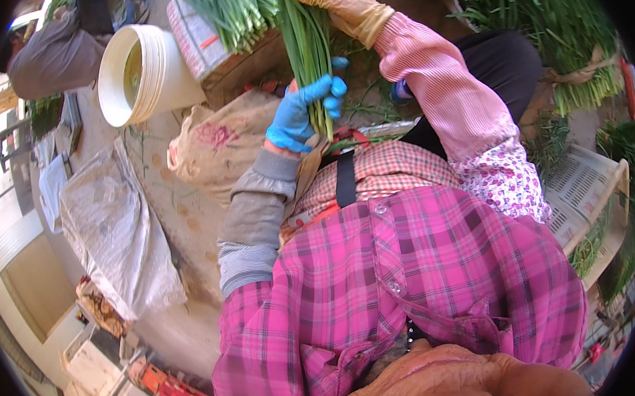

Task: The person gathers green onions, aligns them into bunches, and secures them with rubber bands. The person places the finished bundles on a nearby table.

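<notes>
My left hand [305, 110], in a torn blue glove, grips the pale lower ends of a bunch of long green leafy stalks, likely garlic chives [307, 49]. Higher up the same bunch is my right hand [351, 8], in a tan rubber glove, its thumb lying across the leaves and its fingers partly hidden. Just left of the bunch, more cut stalks [244, 15] lie with their pale ends toward me on a covered block [196, 38]. Loose green leaves are scattered below my right hand.
A white plastic bucket [176, 75] stands on the left beside a stained cloth sack [220, 144]. Plastic sheeting [115, 223] lies farther left. On the right are a large tied heap of greens [547, 11] and a plastic crate [582, 196]. Another person [56, 56] sits at the upper left.
</notes>
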Demonstrator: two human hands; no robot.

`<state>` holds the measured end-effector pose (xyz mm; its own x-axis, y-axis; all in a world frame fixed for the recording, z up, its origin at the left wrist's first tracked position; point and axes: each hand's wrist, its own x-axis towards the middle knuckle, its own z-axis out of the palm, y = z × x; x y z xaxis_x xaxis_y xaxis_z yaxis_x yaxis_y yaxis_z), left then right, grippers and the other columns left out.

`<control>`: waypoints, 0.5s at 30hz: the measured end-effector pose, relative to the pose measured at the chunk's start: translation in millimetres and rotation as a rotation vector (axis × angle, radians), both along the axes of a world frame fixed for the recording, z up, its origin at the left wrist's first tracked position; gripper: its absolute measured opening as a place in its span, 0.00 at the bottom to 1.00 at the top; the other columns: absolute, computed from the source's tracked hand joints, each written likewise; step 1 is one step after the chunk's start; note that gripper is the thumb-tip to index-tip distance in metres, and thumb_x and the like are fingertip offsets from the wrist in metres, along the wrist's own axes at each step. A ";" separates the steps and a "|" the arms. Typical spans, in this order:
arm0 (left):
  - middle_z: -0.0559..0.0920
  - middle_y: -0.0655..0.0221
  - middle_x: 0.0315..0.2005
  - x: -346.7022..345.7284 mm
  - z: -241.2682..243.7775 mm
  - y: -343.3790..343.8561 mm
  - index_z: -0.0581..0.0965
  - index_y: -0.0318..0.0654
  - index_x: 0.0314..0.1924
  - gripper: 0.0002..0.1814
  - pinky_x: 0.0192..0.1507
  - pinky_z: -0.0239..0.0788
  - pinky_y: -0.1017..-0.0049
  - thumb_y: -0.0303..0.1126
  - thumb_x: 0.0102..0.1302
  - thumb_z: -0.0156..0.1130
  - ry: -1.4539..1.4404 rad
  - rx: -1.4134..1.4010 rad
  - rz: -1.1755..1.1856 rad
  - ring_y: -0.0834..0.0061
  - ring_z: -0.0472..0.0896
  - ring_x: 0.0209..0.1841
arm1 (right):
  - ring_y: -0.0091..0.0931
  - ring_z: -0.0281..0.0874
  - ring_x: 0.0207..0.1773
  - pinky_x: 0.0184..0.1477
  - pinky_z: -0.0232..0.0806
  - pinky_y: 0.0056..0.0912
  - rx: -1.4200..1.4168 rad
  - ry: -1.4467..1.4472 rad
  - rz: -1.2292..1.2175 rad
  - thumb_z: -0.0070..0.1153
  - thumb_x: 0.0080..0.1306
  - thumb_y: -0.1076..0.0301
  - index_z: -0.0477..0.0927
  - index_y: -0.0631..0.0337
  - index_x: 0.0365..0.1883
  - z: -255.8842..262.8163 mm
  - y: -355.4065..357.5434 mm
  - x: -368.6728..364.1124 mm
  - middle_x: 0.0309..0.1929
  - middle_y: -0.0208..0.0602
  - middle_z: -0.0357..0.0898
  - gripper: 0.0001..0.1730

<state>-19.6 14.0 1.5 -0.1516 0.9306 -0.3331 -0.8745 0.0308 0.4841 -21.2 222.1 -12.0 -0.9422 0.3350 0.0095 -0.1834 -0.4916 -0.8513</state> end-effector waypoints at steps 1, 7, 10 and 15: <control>0.79 0.71 0.33 -8.3 -12.9 16.6 0.70 0.34 0.62 0.23 0.27 0.65 0.82 0.32 0.69 0.60 0.023 0.009 0.033 0.84 0.70 0.25 | 0.25 0.80 0.48 0.52 0.72 0.30 0.120 -0.058 -0.107 0.61 0.68 0.54 0.77 0.67 0.54 -11.8 11.4 -7.5 0.44 0.39 0.83 0.26; 0.78 0.70 0.33 -20.0 -87.1 58.1 0.69 0.33 0.63 0.22 0.29 0.67 0.82 0.34 0.73 0.57 -0.050 -0.076 0.115 0.84 0.70 0.26 | 0.32 0.75 0.56 0.59 0.68 0.31 0.081 -0.531 -0.473 0.67 0.60 0.69 0.68 0.69 0.63 -58.5 -2.4 52.8 0.56 0.46 0.76 0.34; 0.79 0.66 0.35 -16.9 -98.7 58.3 0.71 0.33 0.62 0.23 0.32 0.71 0.79 0.37 0.72 0.58 -0.102 -0.109 0.118 0.79 0.74 0.28 | 0.27 0.78 0.51 0.56 0.70 0.29 0.218 -0.491 -0.565 0.60 0.59 0.75 0.75 0.63 0.55 -81.1 -19.6 72.8 0.49 0.39 0.79 0.23; 0.81 0.64 0.37 -15.7 -97.7 57.6 0.74 0.35 0.58 0.23 0.34 0.74 0.72 0.42 0.70 0.60 -0.138 -0.081 0.150 0.75 0.78 0.31 | 0.23 0.79 0.43 0.51 0.71 0.25 0.414 -0.373 -0.526 0.54 0.61 0.76 0.81 0.60 0.46 -74.5 -24.8 81.9 0.40 0.31 0.82 0.14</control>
